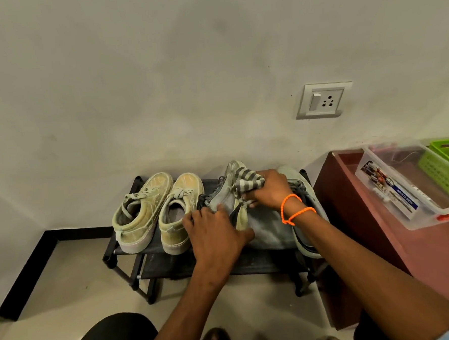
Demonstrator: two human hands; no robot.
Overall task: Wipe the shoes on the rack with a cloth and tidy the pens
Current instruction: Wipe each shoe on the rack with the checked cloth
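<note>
A low black shoe rack [133, 250] stands against the wall. On its top shelf, at the left, sits a pair of yellowish sneakers [142, 214]. To their right lies a grey shoe [266, 227], tilted on its side, and a second grey shoe [305, 239] lies at the far right. My left hand [214, 233] grips the tilted grey shoe at its opening. My right hand [268, 189], with orange bands at the wrist, holds a bunched grey-striped cloth [245, 180] against that shoe's upper. No pens are visible.
A reddish-brown cabinet [351, 204] stands right of the rack, bearing a clear plastic box [392, 185] and a green basket [446, 164]. A wall socket [323, 100] is above. My knees and a foot are at the bottom edge, over pale floor tiles.
</note>
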